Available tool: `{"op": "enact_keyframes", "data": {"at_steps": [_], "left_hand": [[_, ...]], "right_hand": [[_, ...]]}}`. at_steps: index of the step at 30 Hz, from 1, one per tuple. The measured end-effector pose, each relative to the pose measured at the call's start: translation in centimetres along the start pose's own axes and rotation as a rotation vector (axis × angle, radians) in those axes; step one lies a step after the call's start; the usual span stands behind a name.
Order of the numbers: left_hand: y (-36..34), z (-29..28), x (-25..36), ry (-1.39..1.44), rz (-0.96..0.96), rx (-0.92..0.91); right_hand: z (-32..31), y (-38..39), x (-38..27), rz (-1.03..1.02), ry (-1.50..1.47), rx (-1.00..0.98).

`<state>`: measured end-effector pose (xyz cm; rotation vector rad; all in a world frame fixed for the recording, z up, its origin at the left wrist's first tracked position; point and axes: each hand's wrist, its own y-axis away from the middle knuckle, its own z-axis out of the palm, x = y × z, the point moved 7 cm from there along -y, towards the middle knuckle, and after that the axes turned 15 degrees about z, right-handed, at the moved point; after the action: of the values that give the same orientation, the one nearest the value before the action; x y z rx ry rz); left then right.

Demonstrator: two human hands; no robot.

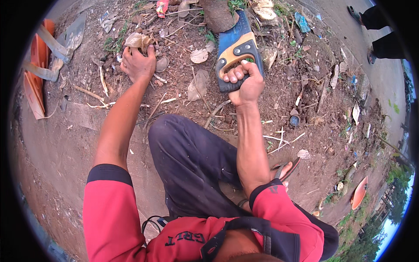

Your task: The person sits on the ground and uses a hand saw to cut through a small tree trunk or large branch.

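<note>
My right hand (248, 82) is wrapped around the yellow-and-black handle of a handsaw (239, 48). Its blue blade points away from me, with its far end right beside a thick brown trunk (218, 16); whether the teeth touch the wood I cannot tell. To the left, my left hand (139, 64) rests on the littered soil with its thumb and fingers apart. A crumpled tan dry leaf (139, 40) lies at its fingertips, touching or nearly so. Part of those fingers is hidden against the ground.
Orange curved pieces (37, 83) with grey straps lie at the far left. Dry leaves (198, 85), twigs and scraps cover the soil. A cut wood piece (264, 9) sits right of the trunk. Another person's legs (386, 46) stand at the upper right; an orange piece (359, 192) lies lower right.
</note>
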<state>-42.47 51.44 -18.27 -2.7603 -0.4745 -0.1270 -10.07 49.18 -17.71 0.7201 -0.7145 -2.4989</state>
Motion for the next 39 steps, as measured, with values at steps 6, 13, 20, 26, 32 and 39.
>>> {"op": "enact_keyframes", "data": {"at_steps": [6, 13, 20, 26, 32, 39], "left_hand": [[0.9, -0.2, 0.7, 0.058, 0.012, -0.01], [1.9, 0.8, 1.9, 0.063, 0.021, -0.016], [3.2, 0.8, 0.4, 0.046, 0.003, -0.061], [1.5, 3.7, -0.5, 0.032, 0.033, -0.047], [-1.4, 6.7, 0.4, 0.063, 0.11, -0.069], [-1.0, 3.3, -1.4, 0.025, 0.044, 0.005]], "right_hand": [[-0.9, 3.5, -2.1, 0.026, 0.064, 0.02], [-5.6, 4.1, -2.0, 0.017, 0.059, -0.008], [-7.7, 13.6, 1.4, 0.019, 0.028, -0.002], [-8.4, 14.1, 2.6, -0.009, 0.067, 0.049], [-2.3, -2.1, 3.1, -0.164, 0.005, -0.06], [-1.1, -5.5, 3.2, -0.165, -0.01, -0.032]]}}
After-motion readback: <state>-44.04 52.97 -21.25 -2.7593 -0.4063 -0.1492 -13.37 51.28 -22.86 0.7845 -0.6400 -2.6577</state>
